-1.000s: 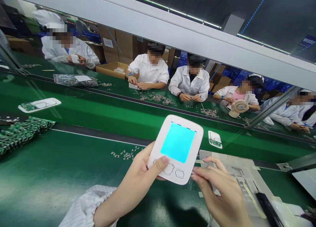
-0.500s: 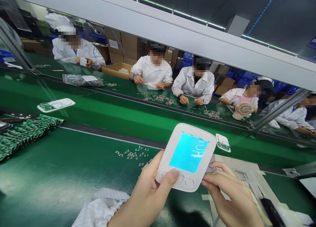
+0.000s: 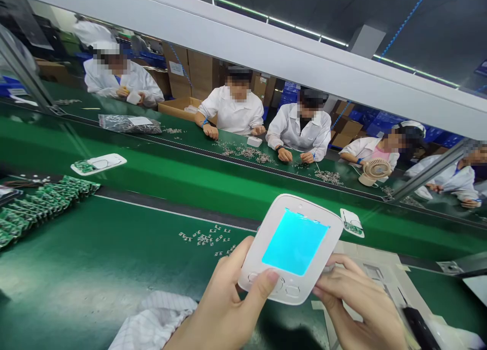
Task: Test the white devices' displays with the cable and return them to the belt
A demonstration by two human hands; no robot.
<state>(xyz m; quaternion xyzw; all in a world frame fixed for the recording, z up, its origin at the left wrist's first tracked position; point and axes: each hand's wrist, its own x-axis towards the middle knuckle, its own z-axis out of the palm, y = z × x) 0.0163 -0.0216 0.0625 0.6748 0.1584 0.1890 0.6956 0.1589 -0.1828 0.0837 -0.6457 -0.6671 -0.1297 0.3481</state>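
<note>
In the head view, pale streaks, perhaps glare, had just left the rectangular cyan screen (image 3: 299, 242) of one white, rounded plastic device (image 3: 291, 249) at lower centre, leaving it plainer. My left hand (image 3: 239, 291) clasped it; my right hand (image 3: 357, 302) curled at its edge, grip hidden. Two white plastic shells with green boards (image 3: 106, 162) lay mid-left and centre-right.

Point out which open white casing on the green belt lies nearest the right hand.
The right casing, just beyond the blue-screened device; the left casing lies farther off, near the circuit boards.
</note>
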